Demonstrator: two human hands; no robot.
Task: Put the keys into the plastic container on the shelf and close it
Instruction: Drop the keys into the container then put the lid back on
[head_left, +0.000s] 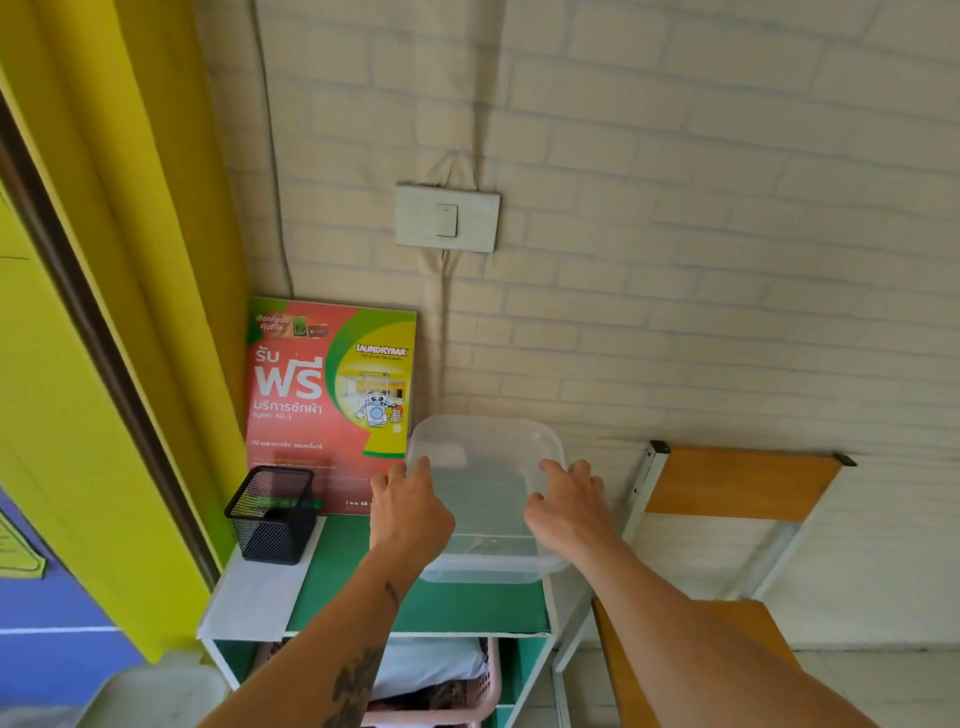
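Both hands (410, 512) (569, 512) pressing, seemingly, container lid (485, 467)

Clear plastic container (485, 499) under my hands. Shelf (415, 608) top green. Mesh pen cup (271, 514) black. Poster (330, 400) red, green, yellow. Wall (675, 208) cream brick-pattern.
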